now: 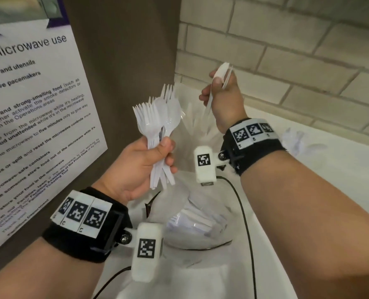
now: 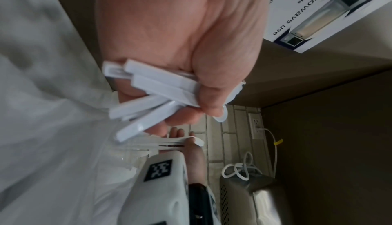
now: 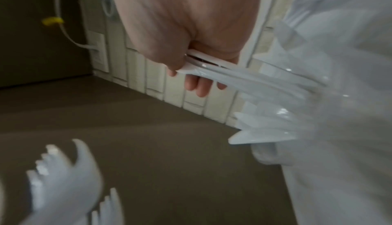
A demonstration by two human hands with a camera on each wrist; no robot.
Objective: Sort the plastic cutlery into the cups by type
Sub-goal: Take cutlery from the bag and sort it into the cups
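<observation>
Head view: the left hand [image 1: 140,167] grips a bunch of white forks and spoons [image 1: 157,117] by the handles, heads fanned upward, beside a microwave notice [image 1: 34,117]. The right hand [image 1: 222,100] pinches a few white knives [image 1: 220,83], their lower ends inside a clear cup [image 1: 192,126] on the white counter [image 1: 308,169]. Another clear cup [image 1: 200,225] with cutlery sits between the forearms.

Left wrist view: fingers curl round the handles [image 2: 152,94]; a toaster [image 2: 250,198] stands behind.

Right wrist view: thumb and fingers clamp the knives [image 3: 244,79], which reach into the clear cup [image 3: 331,94]; blurred fork heads [image 3: 63,178] show lower left.
</observation>
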